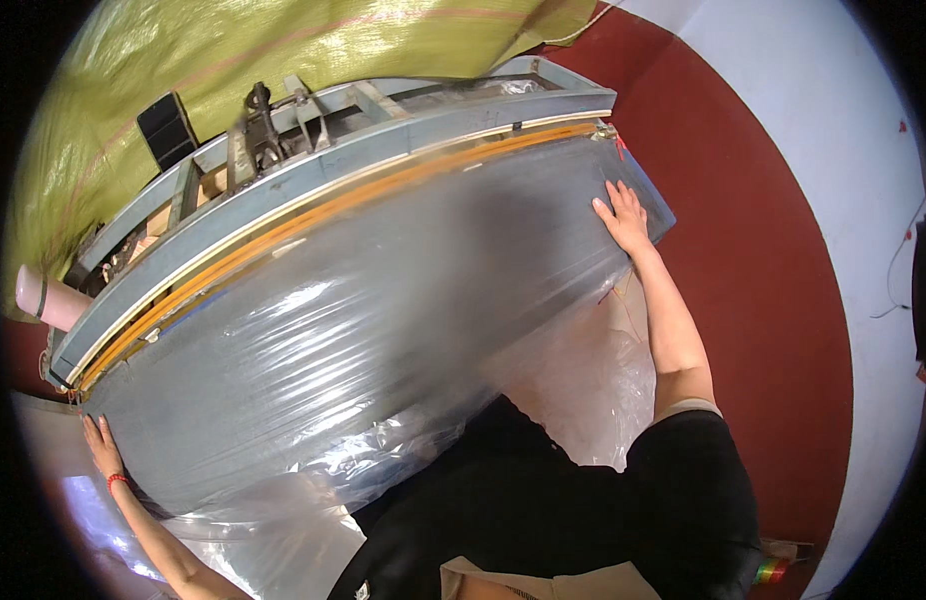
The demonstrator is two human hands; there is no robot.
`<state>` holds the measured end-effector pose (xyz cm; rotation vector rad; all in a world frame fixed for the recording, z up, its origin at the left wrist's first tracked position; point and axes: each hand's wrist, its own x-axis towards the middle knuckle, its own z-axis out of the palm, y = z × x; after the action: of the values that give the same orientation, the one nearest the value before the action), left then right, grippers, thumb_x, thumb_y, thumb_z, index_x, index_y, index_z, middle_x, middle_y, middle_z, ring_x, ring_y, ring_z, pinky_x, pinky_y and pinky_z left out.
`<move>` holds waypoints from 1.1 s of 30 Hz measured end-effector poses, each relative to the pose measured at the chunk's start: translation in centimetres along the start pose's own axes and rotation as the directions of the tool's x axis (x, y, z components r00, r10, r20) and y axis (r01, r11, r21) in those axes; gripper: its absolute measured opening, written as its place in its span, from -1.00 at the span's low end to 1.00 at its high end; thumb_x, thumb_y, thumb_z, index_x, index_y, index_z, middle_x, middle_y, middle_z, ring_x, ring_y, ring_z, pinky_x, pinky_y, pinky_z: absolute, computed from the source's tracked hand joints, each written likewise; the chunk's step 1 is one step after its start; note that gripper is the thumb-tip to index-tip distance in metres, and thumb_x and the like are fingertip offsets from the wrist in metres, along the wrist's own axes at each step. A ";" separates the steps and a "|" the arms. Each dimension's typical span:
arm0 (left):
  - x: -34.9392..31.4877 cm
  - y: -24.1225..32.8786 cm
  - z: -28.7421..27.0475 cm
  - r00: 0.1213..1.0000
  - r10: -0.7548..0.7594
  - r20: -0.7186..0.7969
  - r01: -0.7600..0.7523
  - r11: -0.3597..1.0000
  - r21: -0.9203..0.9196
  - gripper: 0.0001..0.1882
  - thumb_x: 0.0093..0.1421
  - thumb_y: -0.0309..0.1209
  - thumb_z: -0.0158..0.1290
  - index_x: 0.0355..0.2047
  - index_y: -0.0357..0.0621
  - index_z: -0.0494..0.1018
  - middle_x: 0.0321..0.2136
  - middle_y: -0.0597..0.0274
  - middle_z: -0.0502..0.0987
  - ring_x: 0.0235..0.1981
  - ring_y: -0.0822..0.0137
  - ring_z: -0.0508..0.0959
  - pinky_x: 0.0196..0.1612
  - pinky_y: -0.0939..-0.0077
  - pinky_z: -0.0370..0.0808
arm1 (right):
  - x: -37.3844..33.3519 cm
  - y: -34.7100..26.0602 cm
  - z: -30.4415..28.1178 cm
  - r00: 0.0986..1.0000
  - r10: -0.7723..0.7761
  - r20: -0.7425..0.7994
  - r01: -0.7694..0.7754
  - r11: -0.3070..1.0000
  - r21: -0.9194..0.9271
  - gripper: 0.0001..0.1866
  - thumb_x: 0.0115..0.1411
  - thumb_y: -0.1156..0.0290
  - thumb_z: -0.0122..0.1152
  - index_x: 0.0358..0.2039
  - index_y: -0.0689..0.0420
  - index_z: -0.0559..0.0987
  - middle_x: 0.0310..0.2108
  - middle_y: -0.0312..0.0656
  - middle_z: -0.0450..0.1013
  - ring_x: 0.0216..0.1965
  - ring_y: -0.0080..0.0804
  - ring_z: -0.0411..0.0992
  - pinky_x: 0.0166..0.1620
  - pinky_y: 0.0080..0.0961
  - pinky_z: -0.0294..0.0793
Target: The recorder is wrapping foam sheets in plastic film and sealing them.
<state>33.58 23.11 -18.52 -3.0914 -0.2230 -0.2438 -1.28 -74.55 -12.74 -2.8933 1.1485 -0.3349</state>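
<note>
A long sheet of clear plastic film (313, 345) lies in ripples over a broad grey surface in front of me. My right hand (625, 217) rests on its far right end, palm down, with the fingers spread. At the left end, my left hand (103, 448) touches the edge near the corner, fingers stretched out and slightly apart. Neither hand grips anything. Orange strips (373, 190) run along the far edge of the film, beside a grey-blue frame (373, 148). What lies beneath the film is blurred by its shine.
Metal parts (266, 125) stand within the frame. A dark phone-like object (168, 132) leans behind it, against yellow-green woven sheeting (313, 45). A pink cylinder (51, 297) sits at the left end. Loose film (593, 375) hangs near my body. A red-and-white wall (753, 240) rises to the right.
</note>
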 end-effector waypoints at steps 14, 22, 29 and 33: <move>-19.8 -0.1 -8.2 0.836 -0.083 -0.542 -0.113 0.941 -0.319 -0.49 0.10 -0.42 -0.09 0.09 -0.18 0.13 0.10 0.04 0.15 0.15 0.18 0.11 0.17 0.39 0.02 | 0.3 -8.9 -0.2 0.948 -0.311 0.060 0.298 0.941 0.162 -0.44 0.16 0.06 -0.16 0.08 0.15 0.22 0.10 -0.05 0.13 0.15 -0.21 0.03 0.17 -0.35 -0.04; -51.6 -10.2 0.3 0.492 -0.801 -0.341 0.624 0.598 -0.503 -0.43 0.14 -0.24 -0.13 0.07 -0.35 0.08 0.11 -0.13 0.06 0.16 0.03 0.05 0.18 0.33 -0.01 | 5.8 -8.9 2.2 0.725 -0.559 -0.402 0.634 0.770 0.071 -0.46 0.22 0.16 -0.17 0.05 0.34 0.19 0.08 0.12 0.11 0.11 -0.06 0.08 0.13 -0.33 0.03; -72.4 -16.0 3.7 -0.060 -0.987 -0.146 0.961 -0.018 -0.275 -0.56 0.13 -0.23 -0.17 -0.19 -0.45 0.33 -0.12 -0.24 0.33 -0.03 -0.07 0.30 0.03 0.21 0.21 | 3.2 -18.2 1.3 0.501 -0.721 -0.480 0.806 0.590 -0.044 -0.46 0.22 0.17 -0.18 0.07 0.32 0.16 0.08 0.09 0.11 0.12 -0.06 0.06 0.14 -0.29 0.00; -73.8 -14.4 0.5 -0.086 -0.972 -0.221 0.982 -0.045 -0.183 -0.71 0.08 -0.33 -0.14 -0.35 -0.32 0.42 -0.30 -0.11 0.45 -0.23 -0.03 0.44 -0.17 0.18 0.35 | 1.4 -19.6 -0.2 0.515 -0.765 -0.387 0.820 0.571 -0.037 -0.45 0.22 0.16 -0.18 0.10 0.29 0.13 0.12 0.05 0.07 0.15 -0.10 0.00 0.16 -0.31 -0.04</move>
<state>-40.58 27.02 -30.43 -1.9331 -2.4334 -0.6558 12.92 -61.18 -10.57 -3.0635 -0.3590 -0.9442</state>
